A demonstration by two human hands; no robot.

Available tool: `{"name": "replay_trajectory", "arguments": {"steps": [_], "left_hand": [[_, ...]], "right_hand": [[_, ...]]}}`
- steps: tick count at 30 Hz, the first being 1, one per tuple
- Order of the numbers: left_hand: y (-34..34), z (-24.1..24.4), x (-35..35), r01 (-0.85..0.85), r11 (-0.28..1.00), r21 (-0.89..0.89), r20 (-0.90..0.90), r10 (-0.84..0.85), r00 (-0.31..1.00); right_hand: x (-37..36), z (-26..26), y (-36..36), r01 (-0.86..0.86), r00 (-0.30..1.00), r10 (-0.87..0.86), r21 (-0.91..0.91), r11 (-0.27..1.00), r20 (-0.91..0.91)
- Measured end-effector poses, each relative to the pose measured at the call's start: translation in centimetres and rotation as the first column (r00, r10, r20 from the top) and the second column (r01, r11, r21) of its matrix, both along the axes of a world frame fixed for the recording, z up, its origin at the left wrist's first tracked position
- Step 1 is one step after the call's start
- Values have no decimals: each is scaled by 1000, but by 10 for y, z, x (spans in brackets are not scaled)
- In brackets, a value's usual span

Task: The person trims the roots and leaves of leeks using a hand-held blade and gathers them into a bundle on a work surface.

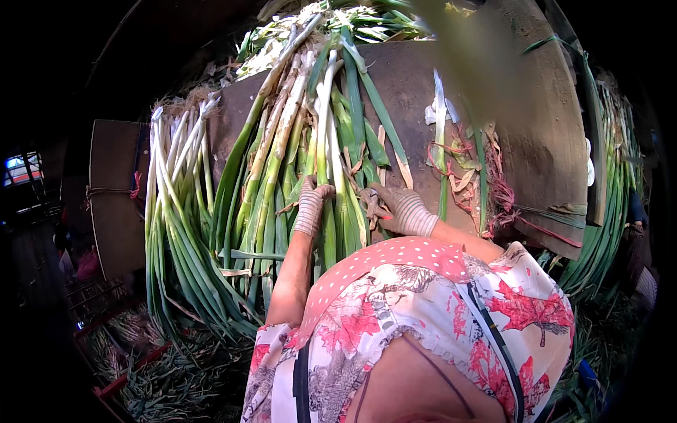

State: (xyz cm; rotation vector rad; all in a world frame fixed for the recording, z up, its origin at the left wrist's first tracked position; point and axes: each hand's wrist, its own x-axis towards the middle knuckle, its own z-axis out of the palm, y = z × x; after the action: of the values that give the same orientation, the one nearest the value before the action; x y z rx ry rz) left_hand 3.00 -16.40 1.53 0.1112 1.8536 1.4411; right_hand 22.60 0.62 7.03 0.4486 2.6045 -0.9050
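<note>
A heap of long green onions (280,148) lies before me, white root ends pointing away and green leaves towards my body. My left hand (314,206), in a dirty striped glove, is closed around a pale stalk (323,127) near where it turns green. Close on its right, my right hand (406,210) wears a matching glove. Its fingers are bent around something brown and withered (373,203), perhaps dry leaf; a small red spot shows beside it, and I cannot tell what that is. Several brown, soil-stained stalks (288,119) lie left of my hands.
Cleaned green onions (177,143) are piled at the left edge of the worn board (402,74). Pink twine (501,195) and loose peeled leaves (440,121) lie at right. Trimmings (259,47) cover the far side. More onions (608,201) hang beyond the right panel. A blurred shape covers the upper right.
</note>
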Motion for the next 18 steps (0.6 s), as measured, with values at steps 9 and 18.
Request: {"name": "replay_trajectory", "arguments": {"steps": [9,18], "left_hand": [[27,79,21,67,972,226,170,-108,979],[-40,131,26,268,962,-48,120,-261,958]], "right_hand": [[-15,-6,56,432,826,-87,527,732,-556],[-267,-34,133,-35,687,-608,-818,-575,398]]}}
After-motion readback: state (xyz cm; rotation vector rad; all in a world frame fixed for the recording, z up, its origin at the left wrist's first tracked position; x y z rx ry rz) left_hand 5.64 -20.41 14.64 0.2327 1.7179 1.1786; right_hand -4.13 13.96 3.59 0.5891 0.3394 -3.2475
